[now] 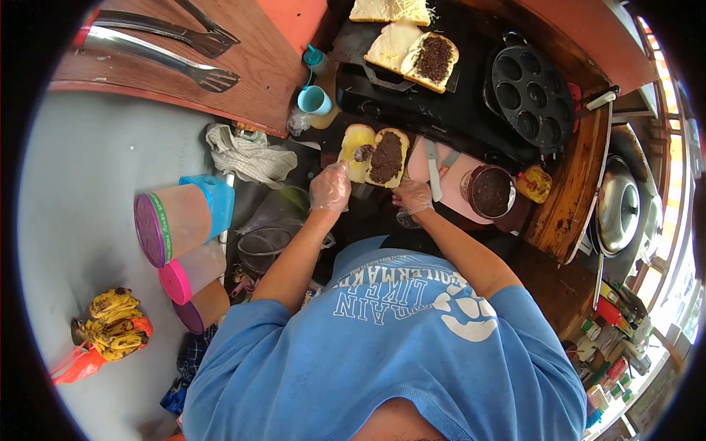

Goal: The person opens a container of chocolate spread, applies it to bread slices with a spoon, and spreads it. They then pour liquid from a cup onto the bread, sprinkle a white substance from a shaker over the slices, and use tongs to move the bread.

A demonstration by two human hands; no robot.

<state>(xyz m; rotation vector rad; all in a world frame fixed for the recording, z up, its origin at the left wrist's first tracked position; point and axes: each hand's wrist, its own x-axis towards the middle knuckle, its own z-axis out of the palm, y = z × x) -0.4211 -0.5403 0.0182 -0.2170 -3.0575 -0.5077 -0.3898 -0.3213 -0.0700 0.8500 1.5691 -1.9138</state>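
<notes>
Watching from my remote seat. The black stove (412,109) spans the far side, topped bread (432,59) at its back left. Pink board (419,165) to the right of the work, with a knife (434,173) and a tub of dark topping (490,192) on it.

In hand: a pair of slices at the near side of the stove, side by side, seemingly touching along their inner edges. Whether they rest on the dark bench (330,138) or are held just above it, I cannot tell. Dark-topped slice (387,157) on the right is covered nearly to its crust; yellow-spread slice (355,166) on the left bears one dark clump (362,152).

I judge the step as handling this pair by its near edges. Done well: a light pinch, both slices level and moved together, thumbs clear of the topping; squeezing would likely dent soft bread or shed crumbs.

Left hand (330,186), in clear plastic, looks curled closed on the yellow slice's near-left edge. Right hand (412,197), likewise gloved, has its fingertips at the dark-topped slice's near-right corner; gripping or merely touching, I cannot tell.
</notes>
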